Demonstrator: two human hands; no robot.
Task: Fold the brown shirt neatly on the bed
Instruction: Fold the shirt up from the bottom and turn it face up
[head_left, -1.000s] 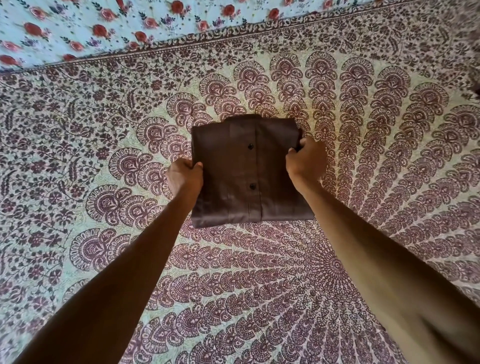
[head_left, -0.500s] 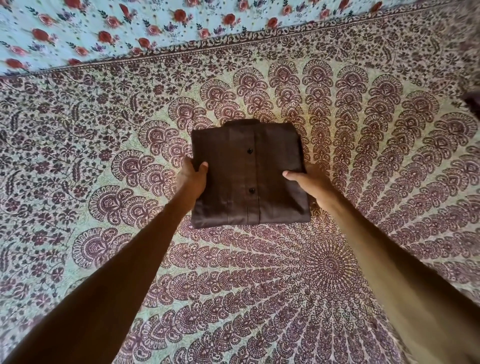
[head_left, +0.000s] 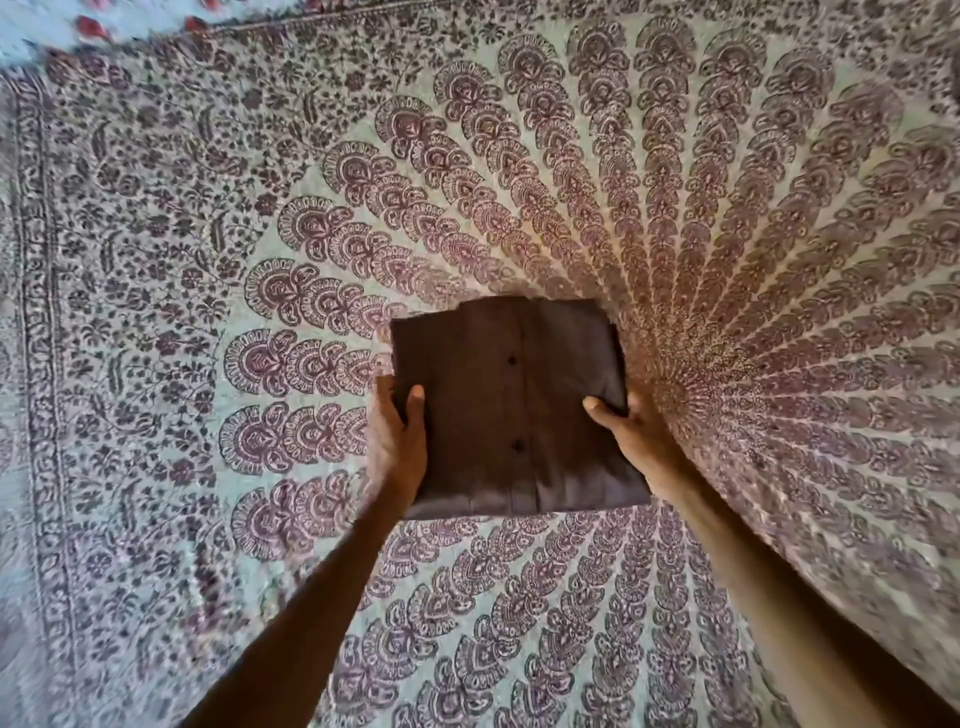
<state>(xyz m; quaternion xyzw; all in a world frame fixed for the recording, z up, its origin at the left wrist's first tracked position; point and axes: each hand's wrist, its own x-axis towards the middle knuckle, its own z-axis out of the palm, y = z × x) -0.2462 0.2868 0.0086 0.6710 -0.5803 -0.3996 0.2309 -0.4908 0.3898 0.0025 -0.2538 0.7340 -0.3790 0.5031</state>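
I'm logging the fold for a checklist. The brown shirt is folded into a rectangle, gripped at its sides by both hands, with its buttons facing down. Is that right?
Not quite: the buttons face up, two showing in the head view. The rest holds: the brown shirt is a folded rectangle gripped at its sides by the left hand and the right hand.

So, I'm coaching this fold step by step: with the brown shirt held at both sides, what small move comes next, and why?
Probably lay the folded brown button-up shirt flat on the maroon-patterned bedspread and let go. It is already a tidy rectangle, placket up, with the left hand and right hand each pinching a side edge, thumbs on top; no folding looks left.
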